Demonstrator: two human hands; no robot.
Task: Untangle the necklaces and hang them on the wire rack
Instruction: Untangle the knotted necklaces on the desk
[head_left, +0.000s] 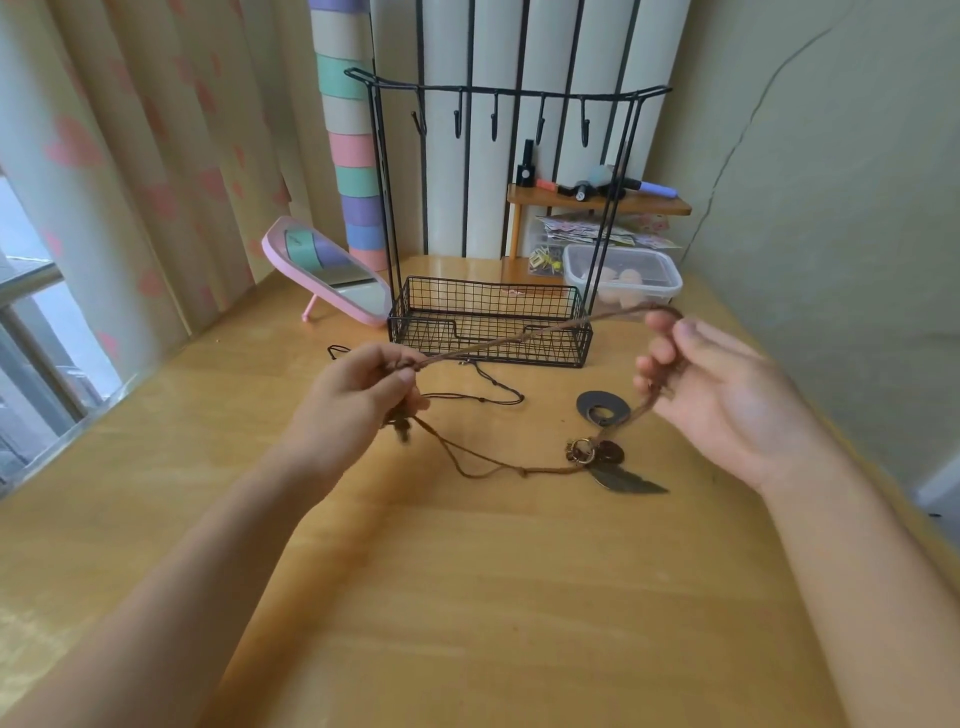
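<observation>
two necklaces in view, neither hung. brown cord necklace (519, 339) is held up between the hands, above the counter (467, 597); one stretch runs taut from left hand (358, 387) to right hand (711, 384), crossing in front of the basket of the wire rack (467, 312); the rest sags to the counter, where its pendant cluster (618, 475) of ring, dark discs and metal feather lies on the wood. left hand pinches the cord between thumb and fingertips; something small and dark hangs just below it, too blurred to tell. right hand is palm toward the camera, fingers curled round the cord, which loops over the top finger and drops past the palm. black cord necklace (483, 399) lies slack on the counter between the left hand and the basket front, apart from both hands; grey oval disc (602, 408) lies flat just beside the brown cord; cannot tell which cord it belongs to. wire rack stands upright at the back of the counter, a row of hooks (493, 122) along its top bar. pink mirror (332, 270) stands tilted to the rack's left; lidded plastic tub (623, 275) and small wooden shelf (597, 203) sit behind its right side.
</observation>
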